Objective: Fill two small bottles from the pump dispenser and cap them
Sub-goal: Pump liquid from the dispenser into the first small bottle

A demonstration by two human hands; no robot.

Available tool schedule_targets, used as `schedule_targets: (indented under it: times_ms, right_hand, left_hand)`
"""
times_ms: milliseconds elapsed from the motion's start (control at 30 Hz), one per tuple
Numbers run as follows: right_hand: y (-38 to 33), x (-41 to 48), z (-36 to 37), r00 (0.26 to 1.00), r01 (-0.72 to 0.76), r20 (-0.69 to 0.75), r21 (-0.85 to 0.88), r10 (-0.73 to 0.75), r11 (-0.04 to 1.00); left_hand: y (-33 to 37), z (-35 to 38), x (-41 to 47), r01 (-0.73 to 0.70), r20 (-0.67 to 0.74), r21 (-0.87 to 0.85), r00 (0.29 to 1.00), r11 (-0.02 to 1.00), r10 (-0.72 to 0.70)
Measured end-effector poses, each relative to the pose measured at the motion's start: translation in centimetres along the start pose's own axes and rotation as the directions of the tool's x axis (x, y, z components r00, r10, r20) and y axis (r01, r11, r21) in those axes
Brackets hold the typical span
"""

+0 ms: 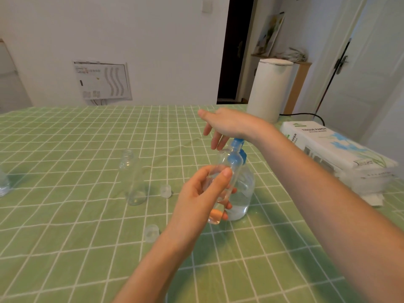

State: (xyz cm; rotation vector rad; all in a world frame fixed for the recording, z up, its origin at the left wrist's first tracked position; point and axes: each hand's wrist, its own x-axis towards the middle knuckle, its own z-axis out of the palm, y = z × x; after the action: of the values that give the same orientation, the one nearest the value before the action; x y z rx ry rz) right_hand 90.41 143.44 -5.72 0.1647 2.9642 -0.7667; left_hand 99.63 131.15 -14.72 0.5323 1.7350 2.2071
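My left hand (200,193) grips a small clear bottle (227,162), tilted, with its mouth up against the blue nozzle of the pump dispenser (244,193). A little liquid shows in the bottle's lower end. My right hand (227,125) rests palm-down on the blue pump head (237,142), fingers spread and hanging loose. A second small clear bottle (133,178) stands upright and uncapped to the left. Two clear caps lie on the cloth, one (166,191) beside that bottle and one (151,233) nearer me.
A green checked cloth (76,226) covers the table. A white tissue paper pack (334,149) lies at the right edge, a white cylindrical appliance (269,88) with a black cord behind it. Part of a clear bottle (3,182) shows at the far left.
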Motion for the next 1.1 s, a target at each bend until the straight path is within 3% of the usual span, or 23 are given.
schedule_targets:
  times_ms: [367, 600, 767, 1100]
  right_hand:
    - [0.8, 0.4, 1.1, 0.996, -0.084, 0.002, 0.056, 0.084, 0.995]
    - [1.0, 0.6, 1.1, 0.999, -0.045, -0.02, 0.064, 0.046, 0.997]
    - [0.6, 0.7, 0.3, 0.996, 0.013, -0.086, 0.088, -0.006, 0.996]
    - [0.9, 1.0, 1.0, 0.999, -0.038, -0.003, 0.053, 0.038, 0.998]
  left_hand:
    - [-0.6, 0.3, -0.5, 0.003, -0.022, 0.024, 1.0, 1.0, -0.003]
    - [0.1, -0.7, -0.4, -0.029, 0.04, 0.11, 0.999, 0.994, 0.025]
    - [0.3, -0.4, -0.1, -0.029, 0.032, 0.072, 0.999, 0.997, 0.027]
    - [-0.4, -0.7, 0.0, -0.005, 0.019, 0.047, 1.0, 0.999, 0.004]
